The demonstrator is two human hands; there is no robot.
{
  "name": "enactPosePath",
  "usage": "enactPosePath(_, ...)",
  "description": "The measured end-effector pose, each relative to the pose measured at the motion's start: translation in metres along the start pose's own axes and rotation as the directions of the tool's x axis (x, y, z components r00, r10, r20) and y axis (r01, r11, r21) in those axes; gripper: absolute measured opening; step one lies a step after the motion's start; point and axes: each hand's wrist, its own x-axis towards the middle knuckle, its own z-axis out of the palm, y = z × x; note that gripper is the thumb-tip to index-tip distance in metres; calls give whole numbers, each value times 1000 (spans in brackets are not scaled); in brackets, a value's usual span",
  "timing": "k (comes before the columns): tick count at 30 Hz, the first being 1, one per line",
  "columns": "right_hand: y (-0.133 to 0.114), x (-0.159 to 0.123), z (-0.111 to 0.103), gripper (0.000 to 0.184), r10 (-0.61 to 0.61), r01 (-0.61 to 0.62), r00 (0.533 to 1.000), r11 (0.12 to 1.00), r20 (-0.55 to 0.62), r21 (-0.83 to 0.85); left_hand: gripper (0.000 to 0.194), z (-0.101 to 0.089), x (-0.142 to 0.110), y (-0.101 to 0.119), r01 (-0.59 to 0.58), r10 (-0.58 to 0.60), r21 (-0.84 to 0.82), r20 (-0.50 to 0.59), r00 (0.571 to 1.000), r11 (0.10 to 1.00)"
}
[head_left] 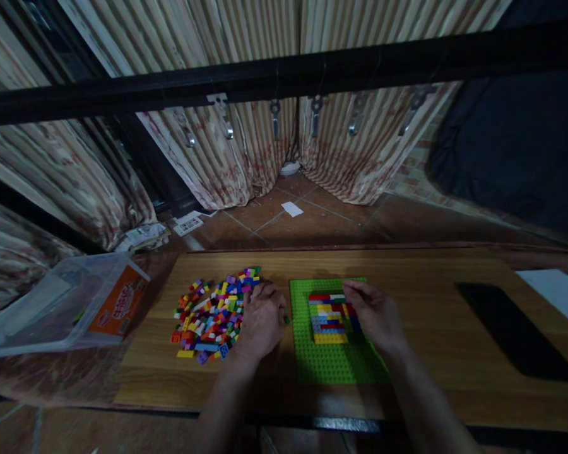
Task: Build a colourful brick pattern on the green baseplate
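My left hand (264, 320) rests at the right edge of a heap of loose toy building bricks (218, 309), its fingers curled downward. A small dark green brick (286, 320) shows beside that hand; I cannot tell whether the hand grips it. Over the upper right of a brick build (329, 318), my right hand (375, 310) has thumb and fingertips pinched together; what is between them is hidden. Rows of yellow, blue, red, white and grey bricks make up the build. It sits on a green studded baseplate (312, 369), and the right hand covers part of its right side.
All this lies on a long wooden table (430, 271). To the left stands a clear plastic box (76, 340) with an orange label. A black flat object (515, 331) and a white sheet (556, 293) are at the right. Behind, a dark rail (246, 75) with metal hooks crosses striped curtains.
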Motion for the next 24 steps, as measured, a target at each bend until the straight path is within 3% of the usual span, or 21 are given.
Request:
enactPosePath(9, 3, 0, 0, 33, -32, 33, 999, 999, 30, -24, 14, -5, -3, -5, 9, -8, -34, 48, 999, 999)
enactPosePath(13, -5, -9, 6, 30, -172, 174, 985, 981, 28, -86, 14, -4, -4, -4, 12, -11, -40, 48, 999, 999)
enactPosePath(16, -15, -27, 20, 22, -325, 352, 928, 925, 184, -140, 14, -3, -4, -4, 13, -12, -29, 37, 999, 1000)
enactPosePath(19, -21, -47, 39, 14, -406, 527, 818, 814, 407, -246, 15, -4, -4, -6, 27, -26, -20, 34, 999, 999)
enactPosePath(21, -20, -55, 50, 14, -426, 612, 763, 718, 486, -332, 14, -4, -5, -7, 27, -27, -14, 30, 999, 1000)
enactPosePath(24, -15, -57, 62, 12, -422, 672, 727, 603, 542, -430, 13, -5, -6, -8, 16, -15, -10, 26, 1000, 1000)
